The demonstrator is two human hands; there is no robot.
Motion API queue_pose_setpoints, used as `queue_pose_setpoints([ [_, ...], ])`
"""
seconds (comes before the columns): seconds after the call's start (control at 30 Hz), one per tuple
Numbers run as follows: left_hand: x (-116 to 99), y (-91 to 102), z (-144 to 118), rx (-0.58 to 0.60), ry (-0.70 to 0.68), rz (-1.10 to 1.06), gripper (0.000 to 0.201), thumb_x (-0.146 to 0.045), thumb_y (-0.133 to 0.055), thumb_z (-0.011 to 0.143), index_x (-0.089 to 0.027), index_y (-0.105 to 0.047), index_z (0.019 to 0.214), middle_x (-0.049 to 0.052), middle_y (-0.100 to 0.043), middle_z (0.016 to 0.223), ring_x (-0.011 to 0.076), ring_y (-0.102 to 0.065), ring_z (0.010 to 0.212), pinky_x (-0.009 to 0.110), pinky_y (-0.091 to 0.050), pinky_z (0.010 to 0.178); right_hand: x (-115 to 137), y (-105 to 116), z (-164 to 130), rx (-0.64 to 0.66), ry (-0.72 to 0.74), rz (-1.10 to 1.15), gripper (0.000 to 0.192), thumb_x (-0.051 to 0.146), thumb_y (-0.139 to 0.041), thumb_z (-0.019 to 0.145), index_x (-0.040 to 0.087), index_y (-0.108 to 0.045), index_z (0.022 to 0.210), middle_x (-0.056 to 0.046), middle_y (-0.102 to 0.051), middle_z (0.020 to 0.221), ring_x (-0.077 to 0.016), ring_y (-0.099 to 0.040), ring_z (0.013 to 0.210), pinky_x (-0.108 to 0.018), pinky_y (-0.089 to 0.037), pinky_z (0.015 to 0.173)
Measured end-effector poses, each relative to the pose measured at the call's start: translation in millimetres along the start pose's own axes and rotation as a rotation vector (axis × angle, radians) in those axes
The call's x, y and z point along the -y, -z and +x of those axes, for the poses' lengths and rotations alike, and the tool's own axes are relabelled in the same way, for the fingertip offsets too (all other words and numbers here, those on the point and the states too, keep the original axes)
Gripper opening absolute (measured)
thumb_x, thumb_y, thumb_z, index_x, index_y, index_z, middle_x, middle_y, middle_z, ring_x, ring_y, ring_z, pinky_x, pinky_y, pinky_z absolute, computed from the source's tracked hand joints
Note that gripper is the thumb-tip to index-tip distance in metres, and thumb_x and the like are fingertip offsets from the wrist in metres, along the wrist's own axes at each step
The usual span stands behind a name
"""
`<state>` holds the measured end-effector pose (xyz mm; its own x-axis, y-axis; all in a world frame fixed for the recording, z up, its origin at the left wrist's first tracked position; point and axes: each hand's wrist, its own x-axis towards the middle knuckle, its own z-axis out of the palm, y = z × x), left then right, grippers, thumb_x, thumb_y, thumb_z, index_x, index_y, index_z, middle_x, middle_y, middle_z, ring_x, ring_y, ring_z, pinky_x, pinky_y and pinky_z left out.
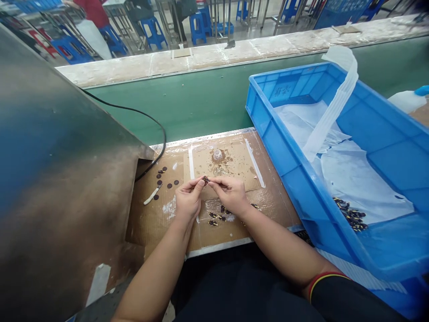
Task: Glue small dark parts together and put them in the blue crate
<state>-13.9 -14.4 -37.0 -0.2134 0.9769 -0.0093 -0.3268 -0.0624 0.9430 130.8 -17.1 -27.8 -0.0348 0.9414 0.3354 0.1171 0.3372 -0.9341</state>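
Note:
My left hand [188, 200] and my right hand [231, 193] meet over a cardboard-covered work surface [150, 223]. Both pinch one small dark part [205, 180] between their fingertips. Beneath my right hand lie several similar small dark parts [216, 218] on a clear plastic patch. To the left, several dark round discs [164, 179] are scattered on the cardboard, with a small white stick [151, 196] beside them. A small clear glue-stained fixture [217, 155] stands just beyond my hands.
A large blue crate [288, 147] on the right holds white plastic sheets and a pile of dark parts [350, 215]. A big metal housing [60, 179] fills the left. A black cable [157, 129] runs across the green conveyor belt [208, 98]. Blue stools stand far behind.

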Motion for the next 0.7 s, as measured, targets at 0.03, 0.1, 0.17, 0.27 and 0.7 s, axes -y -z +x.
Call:
queue_pose_setpoints([
  [0.03, -0.3, -0.1, -1.9, 0.003, -0.058, 0.089, 0.024, -0.033, -0.085, 0.074, -0.02, -0.078, 0.093, 0.009, -0.075, 0.1, 0.0193, -0.071, 0.094, 0.032, -0.056, 0.094, 0.0, 0.4, -0.2, -0.006, 0.015, -0.018, 0.018, 0.028, -0.067, 0.091, 0.022, -0.076, 0.106, -0.005, -0.077, 0.104, -0.0177, -0.073, 0.094, -0.031, -0.059, 0.088],
  [0.1, -1.8, -0.8, -5.8, 0.014, -0.164, 0.252, 0.023, -0.031, -0.08, 0.08, -0.019, -0.078, 0.099, 0.011, -0.074, 0.106, 0.0222, -0.071, 0.1, 0.036, -0.055, 0.099, 0.4, 1.6, -0.4, -0.013, 0.041, -0.05, 0.017, 0.028, -0.066, 0.092, 0.022, -0.075, 0.105, -0.004, -0.077, 0.103, -0.0174, -0.073, 0.094, -0.031, -0.059, 0.087],
  [0.17, -3.1, -1.9, -8.8, 0.027, -0.234, 0.337, 0.021, -0.029, -0.077, 0.083, -0.019, -0.077, 0.101, 0.011, -0.073, 0.108, 0.0237, -0.07, 0.102, 0.038, -0.055, 0.101, 0.9, 3.2, -0.4, -0.014, 0.056, -0.076, 0.017, 0.027, -0.065, 0.092, 0.022, -0.075, 0.106, -0.004, -0.077, 0.103, -0.017, -0.073, 0.094, -0.031, -0.058, 0.088],
  [0.27, -1.6, -3.2, -10.0, 0.035, -0.275, 0.358, 0.018, -0.028, -0.076, 0.084, -0.019, -0.078, 0.1, 0.011, -0.073, 0.108, 0.0245, -0.07, 0.102, 0.04, -0.055, 0.101, 1.7, 5.2, -0.6, -0.014, 0.06, -0.101, 0.018, 0.025, -0.063, 0.093, 0.022, -0.075, 0.107, -0.004, -0.077, 0.103, -0.0161, -0.072, 0.093, -0.03, -0.058, 0.087],
  [0.7, -20.9, 2.5, -5.5, -0.058, -0.439, 0.509, 0.024, -0.03, -0.064, 0.092, -0.015, -0.073, 0.108, 0.013, -0.069, 0.115, 0.0237, -0.068, 0.105, 0.034, -0.058, 0.088, 21.5, 35.9, 26.8, -0.216, 0.086, 0.099, 0.012, 0.031, -0.062, 0.093, 0.02, -0.065, 0.095, -0.004, -0.064, 0.098, -0.0152, -0.067, 0.092, -0.028, -0.058, 0.079],
])
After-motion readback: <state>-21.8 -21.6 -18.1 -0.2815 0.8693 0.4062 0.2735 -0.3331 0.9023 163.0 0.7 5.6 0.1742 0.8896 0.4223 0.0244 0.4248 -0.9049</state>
